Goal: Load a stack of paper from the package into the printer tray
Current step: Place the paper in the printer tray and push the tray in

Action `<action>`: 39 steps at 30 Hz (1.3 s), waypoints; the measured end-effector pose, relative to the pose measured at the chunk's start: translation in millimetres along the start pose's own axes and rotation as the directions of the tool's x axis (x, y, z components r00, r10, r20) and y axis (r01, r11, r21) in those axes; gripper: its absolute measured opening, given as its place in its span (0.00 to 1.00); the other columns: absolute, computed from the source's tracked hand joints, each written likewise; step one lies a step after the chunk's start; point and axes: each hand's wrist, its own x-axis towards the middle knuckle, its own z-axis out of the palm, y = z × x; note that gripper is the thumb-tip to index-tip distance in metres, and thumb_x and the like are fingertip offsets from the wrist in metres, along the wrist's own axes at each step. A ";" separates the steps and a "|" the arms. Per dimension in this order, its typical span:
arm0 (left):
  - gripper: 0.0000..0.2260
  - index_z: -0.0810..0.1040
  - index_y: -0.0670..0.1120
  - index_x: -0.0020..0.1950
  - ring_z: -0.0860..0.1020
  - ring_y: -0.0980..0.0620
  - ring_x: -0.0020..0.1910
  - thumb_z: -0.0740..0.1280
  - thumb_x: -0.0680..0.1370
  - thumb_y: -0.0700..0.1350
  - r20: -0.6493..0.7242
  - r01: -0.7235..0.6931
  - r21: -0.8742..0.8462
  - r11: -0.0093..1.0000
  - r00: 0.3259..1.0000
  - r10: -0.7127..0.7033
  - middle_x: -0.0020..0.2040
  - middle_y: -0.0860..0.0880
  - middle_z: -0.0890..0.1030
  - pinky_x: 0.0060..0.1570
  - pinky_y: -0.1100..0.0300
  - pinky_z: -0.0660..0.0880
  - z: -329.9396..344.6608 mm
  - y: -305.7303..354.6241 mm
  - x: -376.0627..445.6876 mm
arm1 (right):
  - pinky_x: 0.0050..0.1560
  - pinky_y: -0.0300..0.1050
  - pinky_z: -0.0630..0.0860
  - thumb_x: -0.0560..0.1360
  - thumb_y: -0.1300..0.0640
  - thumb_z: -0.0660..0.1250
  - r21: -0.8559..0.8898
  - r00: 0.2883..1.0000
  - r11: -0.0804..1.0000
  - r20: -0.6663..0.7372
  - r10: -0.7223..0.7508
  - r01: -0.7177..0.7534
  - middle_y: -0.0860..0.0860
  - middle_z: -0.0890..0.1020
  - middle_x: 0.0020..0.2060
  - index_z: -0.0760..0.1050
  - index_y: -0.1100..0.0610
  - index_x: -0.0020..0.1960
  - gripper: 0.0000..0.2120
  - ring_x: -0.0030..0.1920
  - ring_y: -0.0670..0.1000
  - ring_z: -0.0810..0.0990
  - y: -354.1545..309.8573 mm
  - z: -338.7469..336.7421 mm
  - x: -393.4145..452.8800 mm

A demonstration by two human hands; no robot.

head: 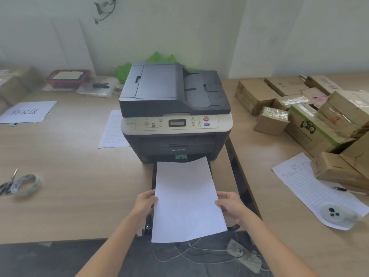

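A dark grey and beige printer (175,108) stands on the table in the middle. Its black paper tray (153,176) is pulled out toward me, past the table's front edge. A white stack of paper (187,202) lies over the tray, its far end at the printer's slot and its near end sticking out over the floor. My left hand (144,202) grips the stack's left edge. My right hand (229,204) grips its right edge. The paper hides most of the tray. No paper package is in view.
Cardboard boxes (311,120) crowd the right table, with a printed form (311,188), a pen (339,189) and a white round device (334,213). On the left lie a tape roll (26,184), scissors (9,182), paper sheets (113,129) and a red basket (67,77). A power strip (245,254) with cables lies on the floor.
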 end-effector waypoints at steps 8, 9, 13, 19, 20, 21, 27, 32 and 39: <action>0.17 0.72 0.37 0.65 0.79 0.40 0.54 0.59 0.76 0.31 -0.030 0.017 0.064 0.998 0.999 -0.015 0.57 0.39 0.80 0.56 0.47 0.76 4.6 18.5 42.3 | 0.34 0.36 0.73 0.77 0.65 0.62 -0.059 0.999 0.998 -0.019 0.028 -0.029 0.45 0.77 0.42 0.69 0.59 0.67 0.19 0.42 0.47 0.77 -21.5 6.7 29.7; 0.17 0.72 0.37 0.66 0.78 0.40 0.55 0.60 0.76 0.32 -0.037 0.021 0.077 0.997 0.999 -0.018 0.58 0.39 0.79 0.59 0.46 0.75 4.4 19.1 48.3 | 0.33 0.36 0.72 0.77 0.65 0.62 -0.062 0.999 0.998 -0.025 0.028 -0.029 0.45 0.76 0.42 0.69 0.60 0.67 0.18 0.41 0.46 0.77 -23.7 7.4 32.2; 0.17 0.73 0.39 0.65 0.78 0.39 0.53 0.59 0.77 0.33 -0.049 0.026 0.107 0.994 0.999 -0.021 0.55 0.40 0.80 0.58 0.46 0.74 3.3 22.4 64.4 | 0.32 0.34 0.71 0.77 0.66 0.61 -0.083 0.999 0.996 -0.047 0.021 -0.025 0.51 0.79 0.50 0.67 0.61 0.68 0.19 0.39 0.45 0.75 -29.0 9.3 44.4; 0.17 0.74 0.38 0.64 0.77 0.39 0.54 0.61 0.76 0.32 -0.097 0.039 0.101 0.994 0.995 -0.029 0.53 0.39 0.79 0.61 0.43 0.73 5.4 26.5 82.6 | 0.48 0.45 0.76 0.77 0.66 0.59 -0.127 0.998 0.992 -0.061 0.014 -0.022 0.58 0.77 0.59 0.65 0.61 0.70 0.21 0.48 0.53 0.77 -37.4 17.8 61.3; 0.17 0.74 0.38 0.64 0.77 0.39 0.54 0.61 0.75 0.31 -0.109 0.044 0.106 0.993 0.993 -0.033 0.53 0.39 0.79 0.61 0.44 0.73 6.2 27.0 83.5 | 0.53 0.49 0.76 0.77 0.67 0.59 -0.142 0.997 0.989 -0.069 0.015 -0.025 0.60 0.76 0.61 0.65 0.61 0.70 0.21 0.53 0.57 0.77 -37.6 18.9 63.1; 0.17 0.74 0.38 0.63 0.78 0.39 0.55 0.62 0.75 0.30 -0.121 0.047 0.112 0.993 0.992 -0.033 0.54 0.38 0.79 0.60 0.45 0.74 7.0 27.0 84.1 | 0.55 0.50 0.75 0.77 0.67 0.59 -0.152 0.997 0.988 -0.070 0.019 -0.029 0.60 0.75 0.62 0.65 0.61 0.70 0.22 0.55 0.59 0.76 -37.1 19.9 64.6; 0.18 0.72 0.35 0.63 0.78 0.40 0.50 0.59 0.75 0.27 -0.110 0.051 0.094 0.994 0.993 -0.041 0.53 0.36 0.78 0.57 0.51 0.75 8.4 29.7 80.8 | 0.43 0.43 0.76 0.77 0.69 0.60 -0.141 0.996 0.987 -0.057 0.063 -0.070 0.61 0.76 0.62 0.66 0.63 0.69 0.21 0.45 0.52 0.76 -33.1 20.6 66.9; 0.18 0.71 0.36 0.65 0.77 0.36 0.57 0.58 0.76 0.28 -0.121 0.048 0.092 0.995 0.992 -0.036 0.59 0.33 0.77 0.59 0.50 0.74 9.3 31.7 77.8 | 0.36 0.38 0.77 0.78 0.67 0.58 -0.131 0.995 0.987 -0.039 0.088 -0.092 0.60 0.77 0.62 0.67 0.65 0.68 0.19 0.44 0.52 0.79 -32.4 20.3 69.3; 0.18 0.72 0.37 0.64 0.79 0.40 0.52 0.60 0.74 0.29 -0.124 0.036 0.081 0.996 0.992 -0.026 0.57 0.34 0.79 0.60 0.49 0.75 6.9 29.1 75.7 | 0.45 0.43 0.77 0.78 0.65 0.59 -0.169 0.993 0.979 -0.058 0.105 -0.114 0.60 0.77 0.60 0.67 0.66 0.67 0.18 0.49 0.54 0.78 -34.4 21.9 68.3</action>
